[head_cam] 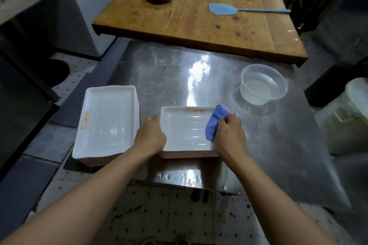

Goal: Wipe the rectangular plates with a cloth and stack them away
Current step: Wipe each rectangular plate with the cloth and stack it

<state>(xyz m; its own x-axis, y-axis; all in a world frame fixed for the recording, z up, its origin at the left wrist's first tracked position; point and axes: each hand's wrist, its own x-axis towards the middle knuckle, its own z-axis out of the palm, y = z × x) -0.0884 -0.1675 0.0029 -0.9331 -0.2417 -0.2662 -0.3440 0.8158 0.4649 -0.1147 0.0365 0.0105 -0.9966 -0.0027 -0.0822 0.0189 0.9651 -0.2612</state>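
In the head view, the left hand (150,137) lies over the left short edge of the top plate (185,128), and its grip looks curled around that rim, most likely to keep the plate from sliding while the other hand rubs it. The right hand (231,132) has its grip pinched on a bunched blue cloth (216,123), which is pressed onto the inner surface at the right end of the same plate; I judge that the wiping step is in progress. This plate sits on top of a stack (189,154) of similar ones, directly between the two hands, so each next plate is already in reach. Just to the left of the left hand stands a second stack of plates (107,119), turned the other way, probably the place for finished ones. The plates are white, glossy, rectangular with rounded corners and a raised rim, and carry small orange print near one edge; they look hard and slippery. The cloth seems soft and thin. The counter (268,145) is scratched, shiny steel with some water drops. Beyond the right hand, a clear plastic tub (263,85) holds water, near enough for wetting the cloth.
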